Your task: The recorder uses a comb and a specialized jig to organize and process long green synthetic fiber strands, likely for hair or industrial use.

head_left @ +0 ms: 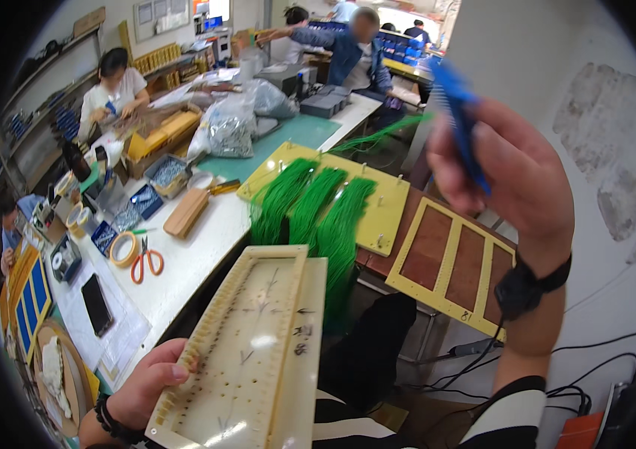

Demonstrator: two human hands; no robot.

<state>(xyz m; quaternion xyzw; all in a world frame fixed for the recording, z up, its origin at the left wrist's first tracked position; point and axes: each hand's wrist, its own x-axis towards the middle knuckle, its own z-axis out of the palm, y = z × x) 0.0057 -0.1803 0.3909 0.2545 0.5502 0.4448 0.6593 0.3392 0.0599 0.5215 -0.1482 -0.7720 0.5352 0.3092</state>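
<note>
My left hand [150, 382] grips the left edge of a pale, long tray-like jig [258, 359] with a raised rim, a row of notches, small holes and pen marks. The jig is tilted over my lap. Raised at the upper right, my right hand [520, 165] is closed on a blue comb [454, 112], blurred by motion, with fine teeth on one side. Three bundles of green strands [318, 198] drape over a yellow pegged board [385, 217]. A few loose green strands [381, 137] stretch from that board toward my right hand.
A yellow slotted frame [445, 262] lies right of the pegged board. On the white bench [183, 262] are red-handled scissors [146, 262], a tape roll [123, 249], a phone [96, 304] and a wooden-backed brush-like tool [187, 212]. Co-workers sit behind. Cables [595, 374] hang at lower right.
</note>
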